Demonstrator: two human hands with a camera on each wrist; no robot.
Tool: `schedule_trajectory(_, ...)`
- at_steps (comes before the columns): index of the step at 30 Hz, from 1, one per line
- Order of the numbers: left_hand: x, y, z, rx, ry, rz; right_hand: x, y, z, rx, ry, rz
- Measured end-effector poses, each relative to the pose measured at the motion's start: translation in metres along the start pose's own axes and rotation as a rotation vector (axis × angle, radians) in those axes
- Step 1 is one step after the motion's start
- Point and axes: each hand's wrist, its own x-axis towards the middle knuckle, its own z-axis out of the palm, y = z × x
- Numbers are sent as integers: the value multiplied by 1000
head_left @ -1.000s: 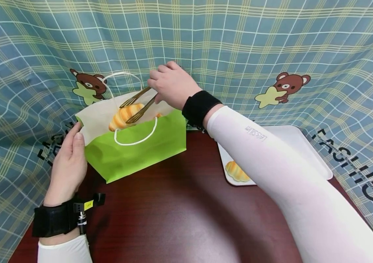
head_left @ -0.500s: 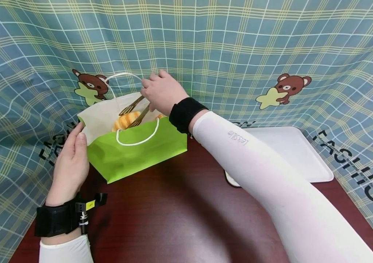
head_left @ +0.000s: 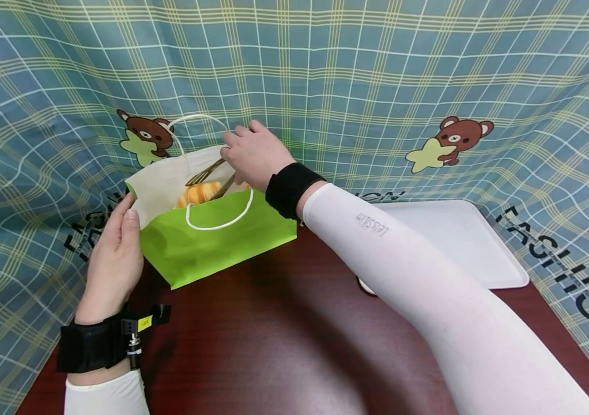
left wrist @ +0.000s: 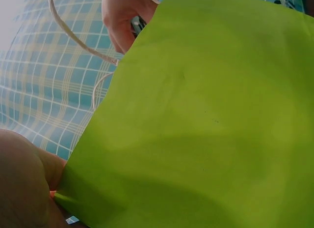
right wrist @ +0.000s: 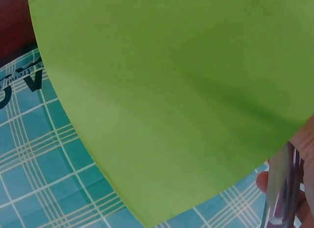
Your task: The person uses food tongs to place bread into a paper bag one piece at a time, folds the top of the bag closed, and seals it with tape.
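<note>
A green paper bag (head_left: 216,242) with white handles stands at the left of the table, its mouth open. My left hand (head_left: 115,253) rests with fairly straight fingers against the bag's left side. Over the bag's mouth, my right hand (head_left: 258,154) grips tongs (head_left: 206,172) with brown slotted ends, pointing down inside. A croissant (head_left: 196,195) lies between or beside those ends, its lower part hidden by the front rim. One tong arm shows above the croissant; the other's tip is behind the rim. The right wrist view shows the tongs' shiny handle (right wrist: 284,188) in my hand.
On the right, a white tray (head_left: 460,248) sits on the dark red table (head_left: 274,351), partly covered by my right sleeve (head_left: 403,259). A plaid cloth (head_left: 346,98) surrounds the table at the back and sides.
My right hand has moved left and down, lowering the tongs and croissant deeper into the bag. The tong ends now stand a little wider apart. My left hand has stayed at the bag's side.
</note>
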Motion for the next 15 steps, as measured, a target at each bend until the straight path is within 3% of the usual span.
schedule_trajectory(15, 1, 1, 0, -10, -4, -10, -12, 9, 0, 35, 53, -3)
